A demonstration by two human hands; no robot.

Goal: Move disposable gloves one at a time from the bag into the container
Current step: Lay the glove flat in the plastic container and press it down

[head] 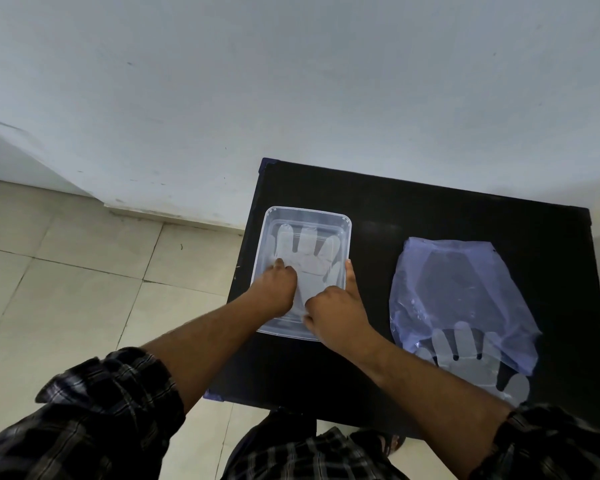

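Note:
A clear rectangular container (340, 221) stands on the left part of a black table (430, 209). A translucent disposable glove (305, 251) lies flat inside it, fingers pointing away from me. My left hand (274, 289) rests on the glove's left side inside the container. My right hand (336, 313) is at the container's near right corner, fingers curled at the glove's cuff, thumb along the right rim. To the right lies a bluish plastic bag (458, 289), with another glove (471, 362) sticking out of its near opening.
The table stands against a white wall (291, 81). Pale floor tiles (84, 271) spread to the left. My checked sleeves (111, 410) fill the bottom of the view.

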